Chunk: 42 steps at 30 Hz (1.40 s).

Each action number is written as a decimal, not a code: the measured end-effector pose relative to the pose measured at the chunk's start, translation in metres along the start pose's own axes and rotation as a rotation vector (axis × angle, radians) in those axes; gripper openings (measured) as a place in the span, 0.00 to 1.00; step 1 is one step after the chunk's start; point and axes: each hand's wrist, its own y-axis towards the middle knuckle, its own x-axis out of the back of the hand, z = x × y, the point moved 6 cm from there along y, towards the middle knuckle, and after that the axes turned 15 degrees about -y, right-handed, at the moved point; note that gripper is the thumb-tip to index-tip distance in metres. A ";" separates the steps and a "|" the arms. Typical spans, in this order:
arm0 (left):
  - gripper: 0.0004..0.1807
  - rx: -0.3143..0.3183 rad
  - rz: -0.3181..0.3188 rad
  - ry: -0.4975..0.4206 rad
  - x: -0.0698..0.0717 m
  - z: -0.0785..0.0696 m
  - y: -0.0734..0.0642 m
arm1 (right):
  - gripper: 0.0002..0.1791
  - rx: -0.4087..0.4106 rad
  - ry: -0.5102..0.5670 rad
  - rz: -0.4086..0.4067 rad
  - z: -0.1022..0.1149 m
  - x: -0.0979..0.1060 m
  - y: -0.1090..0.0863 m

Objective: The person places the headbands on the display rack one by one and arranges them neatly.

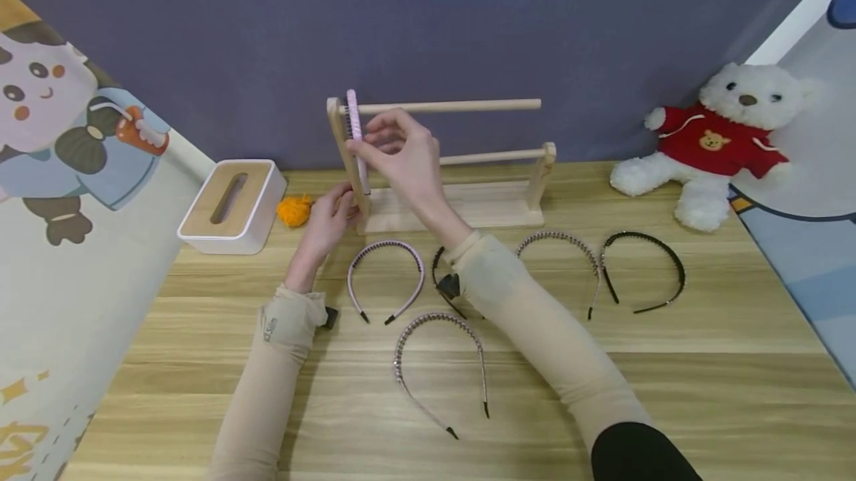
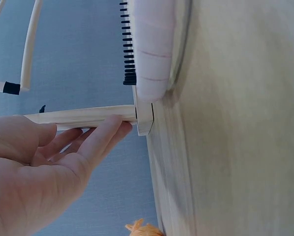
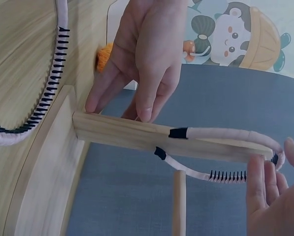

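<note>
"So, how is the pink headband [image 1: 354, 113] expected to handle?"

"Light and springy, probably; it is looped over the upper dowel [image 1: 455, 105]'s left end, best held by its wrapped crown [image 1: 351, 97]."

"And the grip?"

"The right hand [image 1: 412, 161] is half-curved about it; whether it is pinched cannot be told. The left hand [image 1: 326, 219]'s fingers are laid against the rack post [image 1: 337, 124]. A black headband [image 1: 435, 276] is partly hidden by the right sleeve [image 1: 535, 332]."

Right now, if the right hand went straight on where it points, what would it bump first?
Probably the pink headband hanging on the stand. In the head view, the right hand has its thumb across that headband, though I can't tell whether they already touch.
</note>
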 end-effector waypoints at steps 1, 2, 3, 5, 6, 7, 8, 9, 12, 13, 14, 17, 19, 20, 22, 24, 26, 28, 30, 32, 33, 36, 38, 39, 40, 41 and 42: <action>0.25 0.003 -0.001 0.000 0.000 0.000 0.000 | 0.17 0.004 0.002 -0.004 0.000 0.002 -0.001; 0.24 0.008 -0.004 0.001 0.000 0.000 0.000 | 0.17 0.009 0.006 -0.008 0.000 0.004 -0.002; 0.24 0.010 -0.005 0.003 0.000 0.000 0.000 | 0.17 0.018 0.009 -0.013 0.000 0.006 -0.003; 0.24 0.016 -0.010 0.003 0.000 0.000 0.000 | 0.16 0.033 0.025 -0.013 0.000 0.011 -0.007; 0.24 0.019 -0.012 0.004 0.000 0.000 0.000 | 0.16 0.036 0.034 -0.010 0.000 0.013 -0.009; 0.24 0.021 -0.015 0.004 0.001 0.000 0.000 | 0.16 0.041 0.041 -0.006 0.000 0.015 -0.011; 0.25 0.022 -0.017 0.005 0.001 0.000 0.000 | 0.16 0.044 0.048 0.002 0.000 0.017 -0.013; 0.25 0.023 -0.018 0.005 0.001 0.000 0.000 | 0.17 0.044 0.053 0.013 0.000 0.019 -0.015; 0.25 0.030 -0.024 0.004 0.001 0.000 0.000 | 0.17 0.034 0.058 0.059 0.000 0.024 -0.023; 0.25 0.034 -0.026 -0.001 0.002 0.000 0.000 | 0.18 0.033 0.059 0.076 0.001 0.026 -0.026; 0.25 0.037 -0.027 -0.005 0.002 0.000 0.000 | 0.18 0.031 0.056 0.096 0.001 0.028 -0.029; 0.25 0.049 -0.032 -0.015 0.002 0.001 0.000 | 0.18 0.018 0.045 0.168 0.000 0.034 -0.039; 0.25 0.052 -0.031 -0.018 0.002 0.002 0.000 | 0.17 0.009 0.031 0.224 -0.002 0.037 -0.046; 0.25 0.052 -0.031 -0.015 0.002 0.002 0.000 | 0.17 0.002 0.017 0.254 -0.003 0.039 -0.050; 0.25 0.053 -0.029 -0.004 0.002 0.001 -0.001 | 0.17 -0.009 -0.018 0.316 -0.005 0.041 -0.058; 0.26 0.054 -0.027 0.006 0.002 0.000 -0.001 | 0.17 -0.013 -0.051 0.371 -0.006 0.044 -0.067; 0.26 0.054 -0.025 0.013 0.002 -0.001 -0.001 | 0.18 -0.012 -0.084 0.424 -0.007 0.047 -0.076; 0.26 0.054 -0.023 0.013 0.002 -0.002 -0.001 | 0.18 -0.012 -0.113 0.476 -0.010 0.048 -0.086; 0.26 0.054 -0.019 0.010 0.002 -0.002 -0.001 | 0.18 -0.017 -0.152 0.526 -0.014 0.050 -0.096; 0.26 0.052 -0.018 0.012 0.002 -0.002 -0.001 | 0.16 -0.025 -0.191 0.574 -0.021 0.052 -0.106; 0.26 0.053 -0.018 0.010 0.002 -0.001 -0.001 | 0.16 -0.033 -0.211 0.595 -0.024 0.052 -0.110; 0.25 0.052 -0.020 0.017 0.003 -0.001 -0.001 | 0.15 -0.052 -0.258 0.644 -0.034 0.054 -0.123; 0.25 0.051 -0.021 0.021 0.003 0.000 0.000 | 0.15 -0.049 -0.271 0.664 -0.039 0.055 -0.130; 0.26 0.050 -0.021 0.021 0.003 0.001 0.000 | 0.15 -0.042 -0.280 0.669 -0.040 0.055 -0.133; 0.26 0.049 -0.022 0.027 0.003 0.001 0.001 | 0.15 -0.033 -0.288 0.674 -0.042 0.056 -0.136; 0.26 0.049 -0.023 0.028 0.003 0.001 0.001 | 0.15 -0.022 -0.296 0.678 -0.044 0.056 -0.139; 0.26 0.047 -0.024 0.031 0.003 0.002 0.001 | 0.15 -0.012 -0.306 0.683 -0.045 0.056 -0.141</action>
